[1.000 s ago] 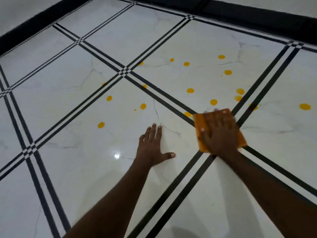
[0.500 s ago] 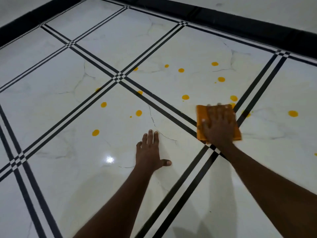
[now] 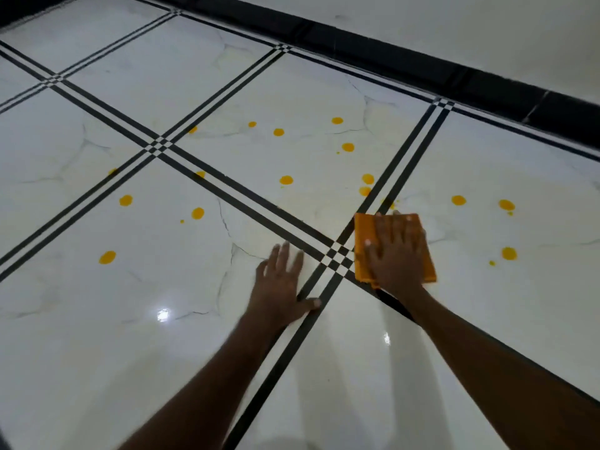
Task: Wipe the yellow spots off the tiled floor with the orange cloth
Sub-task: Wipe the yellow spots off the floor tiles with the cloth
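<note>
A folded orange cloth lies flat on the white tiled floor, just right of a crossing of black stripes. My right hand presses down on it, palm flat and fingers spread. My left hand rests open on the floor to the cloth's left, thumb on a black stripe, holding nothing. Several yellow spots dot the tiles: one group beyond the cloth, some far left, others to the right.
Double black stripes cross the glossy floor in a grid. A black skirting band runs along the far edge below a pale wall. Light glares off the tile near my left arm.
My right hand slid the cloth back toward me and to the right, onto the tile past the stripe crossing. The left hand shifted right onto a stripe. Two spots near the cloth are gone.
</note>
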`<state>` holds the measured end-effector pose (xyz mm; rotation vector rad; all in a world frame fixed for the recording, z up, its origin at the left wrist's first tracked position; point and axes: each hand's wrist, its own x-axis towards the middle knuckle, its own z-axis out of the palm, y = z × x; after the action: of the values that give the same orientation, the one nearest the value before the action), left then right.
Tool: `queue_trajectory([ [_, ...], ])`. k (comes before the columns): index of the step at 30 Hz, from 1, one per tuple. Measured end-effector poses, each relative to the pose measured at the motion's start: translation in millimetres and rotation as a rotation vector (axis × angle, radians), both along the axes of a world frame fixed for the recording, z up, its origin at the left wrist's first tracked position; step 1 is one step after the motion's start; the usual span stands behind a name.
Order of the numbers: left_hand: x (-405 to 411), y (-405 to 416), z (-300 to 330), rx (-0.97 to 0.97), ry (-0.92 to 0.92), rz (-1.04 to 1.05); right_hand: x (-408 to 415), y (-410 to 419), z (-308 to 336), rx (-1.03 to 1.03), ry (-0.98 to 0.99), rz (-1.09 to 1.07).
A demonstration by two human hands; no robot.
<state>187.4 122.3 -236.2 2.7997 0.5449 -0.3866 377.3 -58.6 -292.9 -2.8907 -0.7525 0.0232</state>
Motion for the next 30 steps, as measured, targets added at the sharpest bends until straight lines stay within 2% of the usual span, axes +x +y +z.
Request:
queue_trajectory([
  [2, 13, -32, -6, -0.027, 0.01, -0.04, -22, -56, 7, -0.023, 0.011, -0.038],
  [4, 16, -44, -13, 0.017, 0.043, -0.029, -51, -73, 8, -0.041, 0.037, -0.075],
  [6, 17, -44, -14, 0.07, 0.067, -0.025, -66, -53, 3, -0.038, 0.07, -0.031],
  [8, 20, -38, -8, 0.092, 0.122, -0.047, -66, -12, 1, -0.01, 0.068, 0.111],
  [11, 33, -29, 10, 0.042, 0.277, -0.071, -51, 25, 13, -0.032, 0.167, 0.242],
  [15, 43, -18, 40, -0.066, 0.417, -0.03, -43, 0, 29, -0.045, 0.32, 0.255],
  [17, 47, -18, 39, -0.057, 0.401, -0.041, -33, -26, 25, 0.002, 0.313, 0.198],
  [21, 42, -26, 23, 0.042, 0.304, -0.027, 40, -81, 10, 0.043, 0.141, -0.028],
  [24, 52, -42, 13, 0.139, 0.071, -0.008, 50, -130, 8, 0.04, 0.073, -0.239],
  [26, 67, -56, 9, 0.086, -0.012, -0.061, 6, -131, 12, 0.042, 0.054, -0.233],
  [28, 91, -71, 3, 0.036, 0.055, -0.169, -36, -110, 9, 0.044, 0.061, -0.123],
  [30, 116, -81, 1, 0.021, 0.101, -0.177, -24, -89, 6, 0.077, 0.042, -0.015],
])
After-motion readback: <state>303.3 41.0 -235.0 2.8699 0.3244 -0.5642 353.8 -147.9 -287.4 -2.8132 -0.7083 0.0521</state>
